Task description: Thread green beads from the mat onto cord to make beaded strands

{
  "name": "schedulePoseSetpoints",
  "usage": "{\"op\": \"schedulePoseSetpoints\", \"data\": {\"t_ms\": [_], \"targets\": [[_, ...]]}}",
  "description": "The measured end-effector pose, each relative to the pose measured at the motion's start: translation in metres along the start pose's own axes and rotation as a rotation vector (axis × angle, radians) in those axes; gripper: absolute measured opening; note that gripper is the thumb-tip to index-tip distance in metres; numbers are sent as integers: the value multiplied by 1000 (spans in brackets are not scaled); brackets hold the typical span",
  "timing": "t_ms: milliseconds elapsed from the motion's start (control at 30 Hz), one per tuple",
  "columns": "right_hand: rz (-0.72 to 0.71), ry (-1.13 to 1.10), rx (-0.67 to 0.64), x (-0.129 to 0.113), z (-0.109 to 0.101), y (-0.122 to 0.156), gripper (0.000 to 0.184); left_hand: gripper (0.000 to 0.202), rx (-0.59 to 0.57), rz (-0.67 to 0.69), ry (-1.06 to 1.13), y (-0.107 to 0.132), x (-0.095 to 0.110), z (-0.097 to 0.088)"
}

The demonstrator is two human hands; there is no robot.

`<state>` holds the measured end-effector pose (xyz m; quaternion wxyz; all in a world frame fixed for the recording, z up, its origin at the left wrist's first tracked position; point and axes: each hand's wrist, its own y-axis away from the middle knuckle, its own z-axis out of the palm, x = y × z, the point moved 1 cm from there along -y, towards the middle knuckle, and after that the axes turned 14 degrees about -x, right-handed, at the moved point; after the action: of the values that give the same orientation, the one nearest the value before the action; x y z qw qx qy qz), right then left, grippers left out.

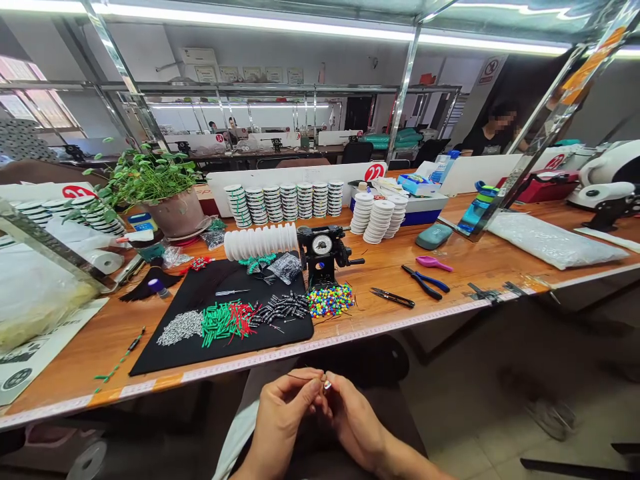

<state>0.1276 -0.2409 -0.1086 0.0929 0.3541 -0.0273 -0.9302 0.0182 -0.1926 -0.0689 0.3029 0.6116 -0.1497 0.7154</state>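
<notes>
My left hand [285, 408] and my right hand [350, 417] meet over my lap, below the front edge of the wooden bench [430, 303]. Both pinch a tiny silvery part [327, 385] between the fingertips, and a thin wire [300, 378] runs from it across my left fingers. On the bench ahead lies a black mat [200, 347] with heaps of silver pieces [181, 327], green and red tubes [227, 321] and black pieces [283, 308]. Coloured beads [330, 300] lie under a small black hand-crank winder [323, 253].
Blue-handled pliers [426, 280], small cutters [393, 297] and a pink tool [433, 264] lie right of the mat. White spools [285, 200] stand in stacks behind, with a potted plant [160, 190] at the left. Another person [493, 133] sits at the far right bench.
</notes>
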Motion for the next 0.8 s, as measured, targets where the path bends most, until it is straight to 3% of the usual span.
{"op": "schedulePoseSetpoints", "data": {"t_ms": [133,200,267,300,400,467,533,600,667,733,800], "targets": [[-57,100,-43,-9,-3,-1,54,28,-10,7,-32,0,-1,-1],[-172,368,-13,-30,-13,-2,55,29,19,1,-51,1,-3,-3],[-345,822,129,-66,-31,-7,52,31,49,-13,-62,1,-4,-5],[-437,1136,262,-88,-42,-10,48,32,57,-17,-71,1,-5,-6],[-559,1343,467,-157,-80,-27,38,32,50,16,-150,1,-3,-6],[-580,1442,517,-195,-102,-40,35,27,36,102,-238,2,0,-5],[-578,1512,519,-217,-114,-51,33,20,21,221,-327,3,2,-5],[-587,1548,500,-218,-114,-55,29,12,15,342,-421,4,3,-6],[-611,1555,461,-200,-99,-52,24,7,13,448,-537,4,5,-7],[-619,1531,364,-167,-72,-42,23,11,13,545,-665,6,8,-8],[-554,1456,156,-125,-41,-29,27,18,17,624,-768,8,11,-8]]}}
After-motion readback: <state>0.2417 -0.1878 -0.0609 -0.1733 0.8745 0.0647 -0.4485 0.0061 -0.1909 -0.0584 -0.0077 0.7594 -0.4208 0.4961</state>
